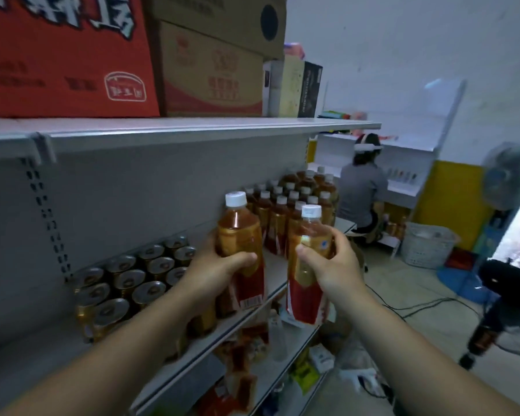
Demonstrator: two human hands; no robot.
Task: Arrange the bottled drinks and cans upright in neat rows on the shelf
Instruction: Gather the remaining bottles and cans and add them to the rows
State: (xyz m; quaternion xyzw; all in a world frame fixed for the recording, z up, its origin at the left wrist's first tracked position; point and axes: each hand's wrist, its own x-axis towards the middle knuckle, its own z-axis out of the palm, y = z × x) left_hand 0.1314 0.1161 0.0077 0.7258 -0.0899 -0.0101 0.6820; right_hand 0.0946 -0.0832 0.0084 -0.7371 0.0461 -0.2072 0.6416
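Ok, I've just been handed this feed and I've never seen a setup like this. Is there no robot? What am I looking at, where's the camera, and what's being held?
There is no robot here: a person is working with two bare hands. The single picture comes from a wide-angle camera worn on their head, looking forward and down, so both forearms reach in from the bottom.

The left hand grips the left bottle, an amber drink with a white cap. The right hand grips the right bottle, out in front of the shelf edge.

On the shelf, gold cans stand in rows at the left, and capped bottles stand in rows further along. Cardboard boxes sit on the upper shelf. Another person sits in the background.
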